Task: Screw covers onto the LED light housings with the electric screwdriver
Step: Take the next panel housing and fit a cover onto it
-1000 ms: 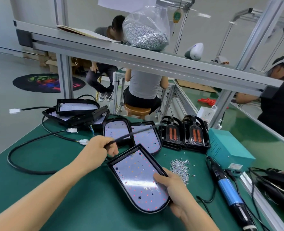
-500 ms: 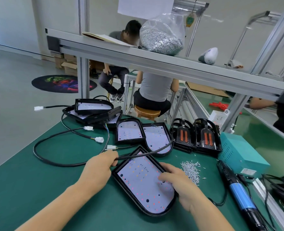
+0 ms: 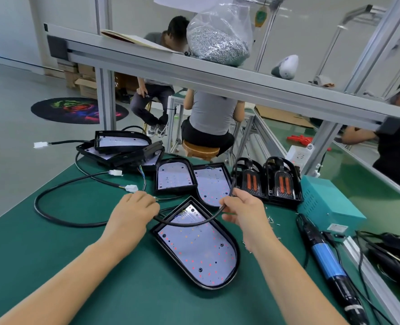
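Your left hand: your left hand [image 3: 133,213] sits on the green worktop [image 3: 60,254], just left of the housing. Its fingers are curled round one end of the thin black cable [image 3: 189,222].
Your right hand: your right hand [image 3: 243,211] is lifted a little above the worktop. Its fingers pinch the same cable near the far right edge of the housing.
Cable: it hangs in a low curve between your two hands, over the top part of the housing.
Housing: the black, round-ended LED light housing with the white dotted board inside [image 3: 199,247] lies flat on the worktop, right in front of you, between your arms.
Screwdriver: the blue and black electric screwdriver [image 3: 325,261] lies on the worktop to your right, apart from your hand.
Screws: small silver screws [image 3: 273,221] are scattered near your right wrist.
Covers: two black covers with orange strips [image 3: 268,181] lie side by side behind your right hand, next to the teal metal box [image 3: 328,202].
More housings: two more open housings [image 3: 192,179] lie just behind the one in front of you.
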A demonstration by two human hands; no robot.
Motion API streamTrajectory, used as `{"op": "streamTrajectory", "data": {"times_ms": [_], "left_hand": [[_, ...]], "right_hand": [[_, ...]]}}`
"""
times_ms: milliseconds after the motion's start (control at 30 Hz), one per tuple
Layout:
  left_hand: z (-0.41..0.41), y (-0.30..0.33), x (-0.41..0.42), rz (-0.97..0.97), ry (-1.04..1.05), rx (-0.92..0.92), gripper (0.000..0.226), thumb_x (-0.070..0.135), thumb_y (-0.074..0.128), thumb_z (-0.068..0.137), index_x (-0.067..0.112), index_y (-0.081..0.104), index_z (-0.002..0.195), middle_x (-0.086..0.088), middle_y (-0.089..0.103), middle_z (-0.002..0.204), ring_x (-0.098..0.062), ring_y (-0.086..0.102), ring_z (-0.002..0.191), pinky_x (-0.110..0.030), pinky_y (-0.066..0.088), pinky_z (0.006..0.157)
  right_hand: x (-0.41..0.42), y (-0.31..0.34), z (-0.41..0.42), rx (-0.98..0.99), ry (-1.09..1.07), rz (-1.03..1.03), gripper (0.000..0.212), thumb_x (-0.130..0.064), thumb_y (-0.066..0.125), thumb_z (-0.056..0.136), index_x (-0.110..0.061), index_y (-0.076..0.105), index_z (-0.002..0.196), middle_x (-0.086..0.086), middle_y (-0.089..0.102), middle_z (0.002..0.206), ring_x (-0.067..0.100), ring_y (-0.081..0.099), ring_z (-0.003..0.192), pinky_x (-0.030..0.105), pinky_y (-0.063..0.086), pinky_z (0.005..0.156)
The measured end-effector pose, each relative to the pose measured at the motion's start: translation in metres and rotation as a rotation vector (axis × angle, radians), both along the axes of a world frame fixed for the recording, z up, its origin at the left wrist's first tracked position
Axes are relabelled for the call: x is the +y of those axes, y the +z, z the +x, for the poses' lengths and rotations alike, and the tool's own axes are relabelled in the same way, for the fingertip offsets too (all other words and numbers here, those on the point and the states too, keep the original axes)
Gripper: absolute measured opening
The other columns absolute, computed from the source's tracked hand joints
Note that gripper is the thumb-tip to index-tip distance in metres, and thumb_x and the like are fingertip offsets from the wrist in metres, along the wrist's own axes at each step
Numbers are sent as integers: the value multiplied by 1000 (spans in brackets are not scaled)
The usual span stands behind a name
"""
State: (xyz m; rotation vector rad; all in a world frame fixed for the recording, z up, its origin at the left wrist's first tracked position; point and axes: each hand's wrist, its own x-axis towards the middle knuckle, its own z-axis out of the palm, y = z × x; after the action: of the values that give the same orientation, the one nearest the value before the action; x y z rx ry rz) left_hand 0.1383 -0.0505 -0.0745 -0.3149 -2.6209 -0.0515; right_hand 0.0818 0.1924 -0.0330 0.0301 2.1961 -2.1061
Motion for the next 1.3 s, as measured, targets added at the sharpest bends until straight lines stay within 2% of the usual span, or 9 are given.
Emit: {"op": "streamTrajectory", "data": {"times_ms": [167,433,567,700,867,1033,1133,1200,1300], "left_hand": [[-12,-8,-12,250,81,-169,42,-15,49,71,16,63,95,6,58,109,-24,50,106,-32,38,81],[-4,6,-17,831,-16,-432,62,-24,36,75,29,63,93,5,61,116,-16,55,106,-24,36,88],[7,20,2,1051,-61,-337,72,-21,36,71,39,66,98,16,66,105,-25,54,73,-25,38,65],[16,44,35,1194,-203,-157,43,8,46,81,36,63,109,24,63,114,5,53,109,-15,36,90],[7,45,58,1104,-181,-144,48,24,54,94,33,40,140,21,47,135,2,43,121,-25,33,105],[-5,29,53,1229,-93,-210,47,-2,48,92,30,52,127,3,63,120,-13,61,100,-28,45,94],[-4,19,47,1103,-41,-153,55,-12,48,85,32,59,117,9,66,105,5,60,88,-13,45,87],[-1,12,44,1002,-36,-101,54,-15,49,84,21,62,121,9,65,108,7,58,88,0,37,83],[2,-5,39,866,3,-25,47,-16,48,85,9,64,121,2,65,118,-11,58,107,-9,34,93]], "right_hand": [[-11,-6,14,138,25,-41,60,-1,61,92,-2,37,147,0,65,66,2,60,62,19,54,58],[-25,-8,31,189,-78,-249,46,-3,65,91,-12,49,134,-1,60,66,4,60,60,20,56,65],[-41,-7,39,276,-77,-247,47,-2,64,92,-7,52,137,5,65,77,9,60,67,20,54,64],[-57,0,36,290,11,-115,35,2,61,91,-7,60,125,-5,55,60,9,51,59,28,55,62],[-86,-10,51,327,149,123,18,5,55,86,-8,60,96,8,63,72,18,53,64,45,54,68],[-92,-25,58,348,295,447,32,-8,57,88,-15,60,119,5,70,92,21,62,83,35,52,75],[-75,-27,54,486,312,659,24,-20,60,90,-19,64,114,4,66,97,22,56,89,39,46,81],[-56,-28,44,585,200,888,36,-26,57,94,-22,58,130,1,59,122,22,49,111,36,38,94],[-23,-33,31,460,101,1109,48,-29,49,99,-21,40,146,4,47,138,27,42,123,36,34,100]]}}
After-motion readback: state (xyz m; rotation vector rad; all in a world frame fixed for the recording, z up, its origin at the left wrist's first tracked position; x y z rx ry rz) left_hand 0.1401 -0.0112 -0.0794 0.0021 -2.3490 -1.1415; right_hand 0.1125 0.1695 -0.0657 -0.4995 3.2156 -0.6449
